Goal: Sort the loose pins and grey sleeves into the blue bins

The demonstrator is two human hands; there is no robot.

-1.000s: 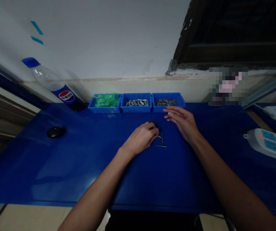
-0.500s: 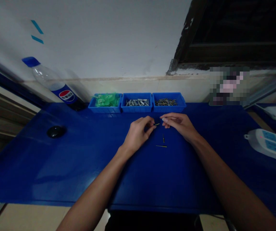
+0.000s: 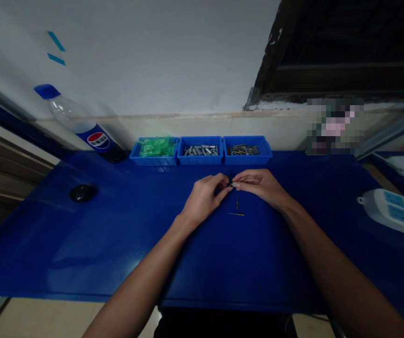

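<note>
My left hand [image 3: 205, 196] is closed in a pinch on a small rivet [image 3: 230, 184], a thin metal pin mostly covered by the fingers. My right hand [image 3: 258, 185] meets it from the right, thumb and fingers pinched together at the rivet's end; whether a second small piece is there is hidden. On the blue table just below the fingertips lie two more rivets, each with a thin pin and a thicker brass-coloured part: one rivet [image 3: 237, 203] points away from me, the other rivet [image 3: 237, 214] lies crosswise.
Along the wall stand three blue bins: a bin [image 3: 154, 161] of green plastic pieces, a bin [image 3: 200, 160] of short silver cylinders, and a bin [image 3: 248, 159] of thin metal pins. A cola bottle [image 3: 96, 138] and black mouse [image 3: 81, 193] are left, a power strip [image 3: 395, 211] right.
My right hand has moved left and closed the gap to my left hand, so the fingertips now meet. The rivet's brass end, visible before, is now mostly covered.
</note>
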